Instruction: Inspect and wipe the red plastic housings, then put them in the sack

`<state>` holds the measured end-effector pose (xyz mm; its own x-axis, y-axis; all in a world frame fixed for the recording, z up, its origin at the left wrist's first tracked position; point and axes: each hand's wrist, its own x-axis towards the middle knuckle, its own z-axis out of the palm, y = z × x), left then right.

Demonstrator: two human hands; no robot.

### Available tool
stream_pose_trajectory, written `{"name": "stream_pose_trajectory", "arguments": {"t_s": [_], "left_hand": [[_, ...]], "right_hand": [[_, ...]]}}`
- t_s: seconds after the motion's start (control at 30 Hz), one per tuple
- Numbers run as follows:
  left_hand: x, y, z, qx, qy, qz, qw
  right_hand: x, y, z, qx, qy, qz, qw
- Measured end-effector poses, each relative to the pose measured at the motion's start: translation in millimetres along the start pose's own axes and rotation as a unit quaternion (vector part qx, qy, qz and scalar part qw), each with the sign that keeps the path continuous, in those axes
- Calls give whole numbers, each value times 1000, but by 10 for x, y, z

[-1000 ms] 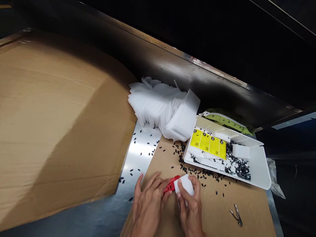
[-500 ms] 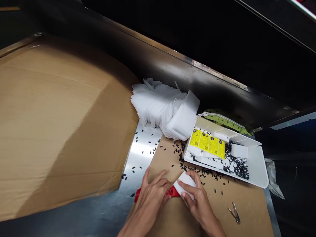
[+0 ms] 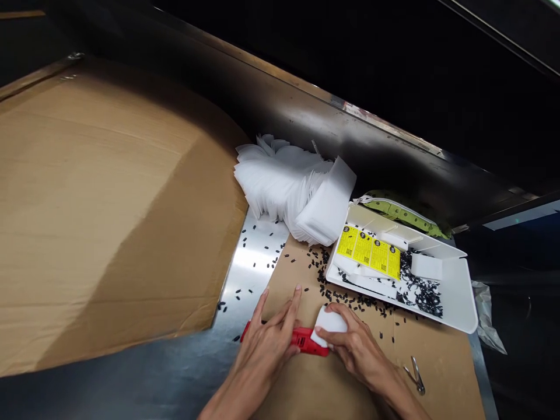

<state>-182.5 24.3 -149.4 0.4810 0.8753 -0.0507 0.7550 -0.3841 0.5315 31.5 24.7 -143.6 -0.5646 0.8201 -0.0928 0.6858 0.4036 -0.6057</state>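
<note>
A long red plastic part (image 3: 307, 340) with small dark slots lies across the brown cardboard in front of me. My left hand (image 3: 272, 333) covers its left and middle portions, gripping it with the thumb at the near side while the index finger stretches forward. In my right hand (image 3: 350, 338), a white foam sheet (image 3: 331, 322) is pinched between thumb and fingers, pressed against the right end of the red part. Small black pieces (image 3: 359, 303) are scattered just beyond both hands. What the curled fingers of my right hand touch underneath is hidden.
A white tray (image 3: 455, 291) with black bits and yellow label sheets (image 3: 368, 252) stands at the right. Behind lies a pile of white foam sheets (image 3: 280, 181). Nail clippers (image 3: 416, 376) rest on the cardboard mat (image 3: 441, 356). A big cardboard sheet (image 3: 109, 204) fills the left; a green pouch (image 3: 402, 216) sits behind the tray.
My right hand has shifted the white foam sheet slightly, exposing the right end of the red part. My left index finger has straightened forward. The view has shifted a little.
</note>
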Motion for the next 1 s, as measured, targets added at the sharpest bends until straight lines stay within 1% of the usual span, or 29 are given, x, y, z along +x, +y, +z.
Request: {"name": "stream_pose_trajectory", "arguments": {"t_s": [0.17,0.33,0.47,0.5,0.57,0.63,0.7,0.8,0.87,1.0], "left_hand": [[-29,9,39,33,21,-10,999],[-29,-1,33,26,42,20,999],[-41,-85,14,41,51,30,997],[-43,-113,14,41,56,36,997],[-37,-167,22,50,77,68,994],[-18,-211,35,63,106,113,986],[3,-231,40,73,125,142,979],[-6,-218,30,79,128,150,977],[-54,-197,32,83,127,163,975],[-202,-176,115,81,141,160,974]], "right_hand": [[8,12,45,-17,5,-21,1000],[-41,36,66,-30,10,-13,999],[-82,30,39,-17,4,-5,1000],[-113,39,22,2,4,7,1000],[-196,75,-8,52,20,47,997],[-270,110,-11,102,56,94,989],[-305,115,23,146,88,122,978],[-304,41,113,199,104,139,965],[-307,-40,170,221,116,160,955],[-304,-175,276,263,151,210,929]]}}
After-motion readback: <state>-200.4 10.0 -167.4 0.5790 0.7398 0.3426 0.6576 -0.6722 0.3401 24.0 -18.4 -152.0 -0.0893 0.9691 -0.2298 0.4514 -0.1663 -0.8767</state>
